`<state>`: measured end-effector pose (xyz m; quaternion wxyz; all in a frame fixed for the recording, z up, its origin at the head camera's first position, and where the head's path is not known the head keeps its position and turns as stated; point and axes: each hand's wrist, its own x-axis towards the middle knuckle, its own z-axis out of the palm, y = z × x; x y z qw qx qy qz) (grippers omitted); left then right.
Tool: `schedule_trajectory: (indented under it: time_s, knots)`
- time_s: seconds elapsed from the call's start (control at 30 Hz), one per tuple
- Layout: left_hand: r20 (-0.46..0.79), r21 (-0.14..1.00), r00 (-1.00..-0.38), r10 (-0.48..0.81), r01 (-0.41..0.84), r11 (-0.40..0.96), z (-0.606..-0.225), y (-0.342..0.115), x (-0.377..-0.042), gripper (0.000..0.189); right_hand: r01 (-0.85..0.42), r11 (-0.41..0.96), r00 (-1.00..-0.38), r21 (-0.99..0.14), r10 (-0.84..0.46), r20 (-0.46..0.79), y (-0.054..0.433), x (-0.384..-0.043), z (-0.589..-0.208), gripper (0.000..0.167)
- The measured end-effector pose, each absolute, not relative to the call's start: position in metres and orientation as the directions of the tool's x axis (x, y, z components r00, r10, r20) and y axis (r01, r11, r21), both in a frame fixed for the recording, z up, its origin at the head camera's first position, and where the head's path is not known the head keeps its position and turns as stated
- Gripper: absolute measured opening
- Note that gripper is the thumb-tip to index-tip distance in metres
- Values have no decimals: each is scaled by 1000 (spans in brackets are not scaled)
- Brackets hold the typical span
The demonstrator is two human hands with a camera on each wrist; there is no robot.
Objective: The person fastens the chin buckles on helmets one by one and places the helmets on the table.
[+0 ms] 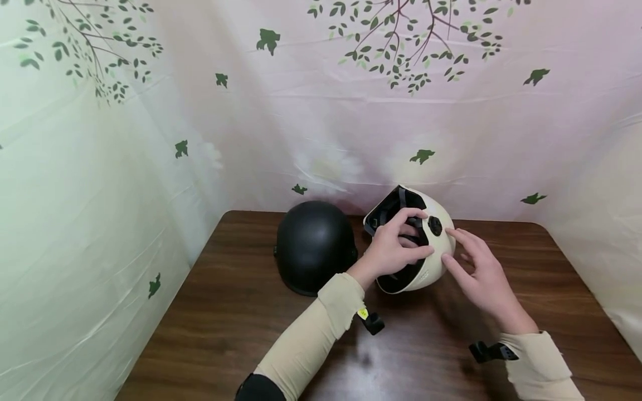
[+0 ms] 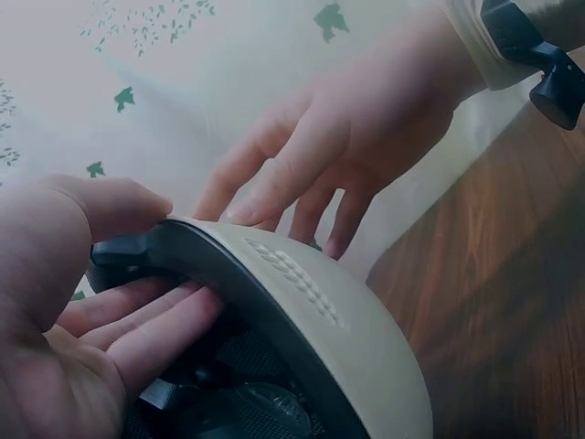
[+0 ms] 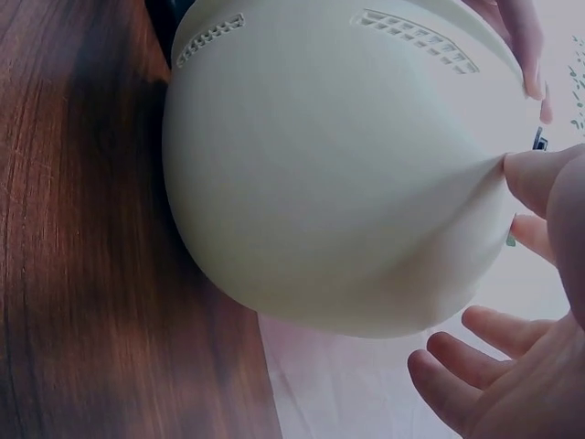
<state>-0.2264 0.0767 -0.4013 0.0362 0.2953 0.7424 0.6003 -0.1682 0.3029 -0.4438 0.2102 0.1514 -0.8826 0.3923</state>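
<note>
A cream-coloured helmet (image 1: 437, 250) lies tipped on its side on the table, its dark padded opening facing left. My left hand (image 1: 390, 245) grips its rim, thumb on the outer shell and several fingers inside, as the left wrist view shows. On the shell sits a round black knob (image 1: 434, 225), between my two hands. With thumb and fingertips, my right hand (image 1: 484, 273) touches the crown side of the shell; its other fingers (image 3: 448, 361) spread loosely off it in the right wrist view. Rows of small moulded vents (image 3: 416, 39) run along the shell.
A black helmet (image 1: 316, 245) stands dome up just left of the cream one, beside my left forearm. Both are near the back edge of the brown wooden table (image 1: 225, 312). Behind hangs a pale curtain (image 1: 241, 139) with a leaf print.
</note>
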Motion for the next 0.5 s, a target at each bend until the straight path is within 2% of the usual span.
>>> schedule_trajectory:
  time_s: [0.5]
  knots:
    - [265,961,-860,437,271,-51,-411,78,-227,61,-410,654,-880,-636,-102,463,300,-167,-440,59]
